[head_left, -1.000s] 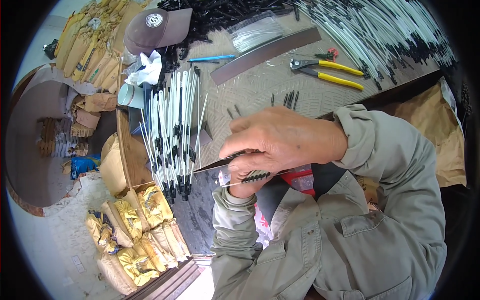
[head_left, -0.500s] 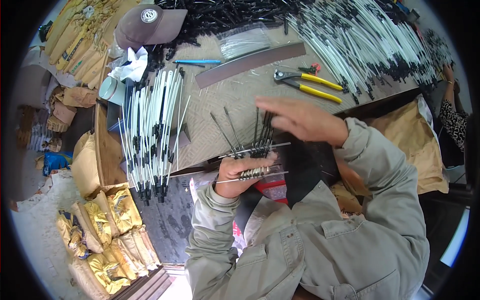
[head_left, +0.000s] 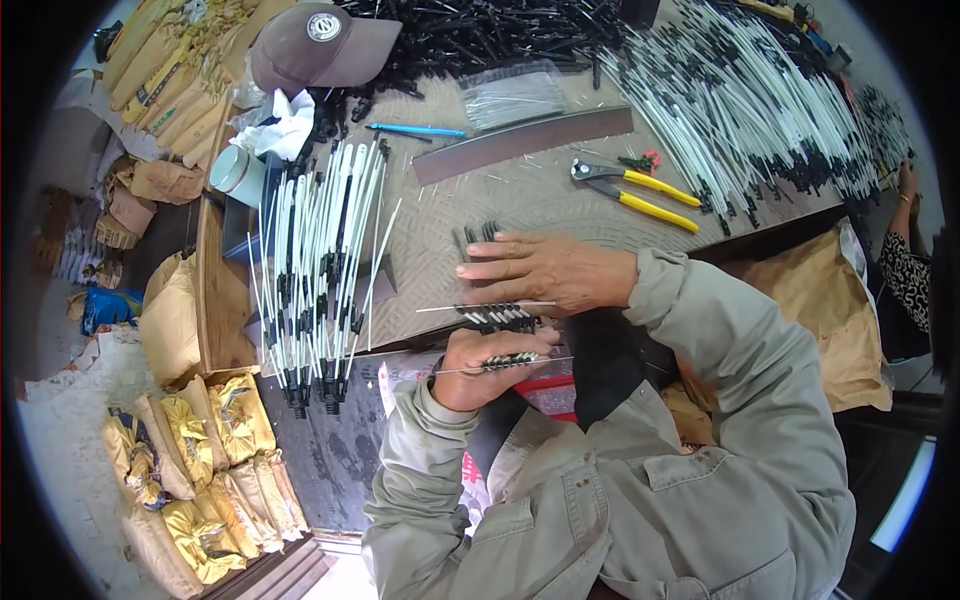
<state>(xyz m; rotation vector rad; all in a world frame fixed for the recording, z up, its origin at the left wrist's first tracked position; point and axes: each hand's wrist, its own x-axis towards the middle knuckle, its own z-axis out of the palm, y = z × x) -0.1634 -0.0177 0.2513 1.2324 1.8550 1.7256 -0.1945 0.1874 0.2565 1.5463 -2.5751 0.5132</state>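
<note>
My left hand (head_left: 478, 365) is closed around a bundle of thin rods (head_left: 500, 317) with black and white parts, in front of the table's near edge. Two thin straight wires cross the bundle, one above my left fingers and one below. My right hand (head_left: 560, 272) lies flat over the upper part of the bundle, fingers stretched out and slightly apart. Dark rod ends show past its fingertips; the rest of that part is hidden under the palm. Left of my hands, a sheaf of white rods with black fittings (head_left: 325, 270) overhangs the table edge.
Yellow-handled pliers (head_left: 640, 195), a brown strip (head_left: 525, 145), a bag of clear thin pieces (head_left: 515, 97) and a blue pen-like tool (head_left: 415, 130) lie beyond my hands. A large pile of white rods (head_left: 740, 100) fills the far right. At left stand a cup (head_left: 238, 175) and cap (head_left: 325, 50).
My right hand has come down and left from beside the rods to lie across them. The splayed dark rods now sit closer together. The whole view has shifted slightly.
</note>
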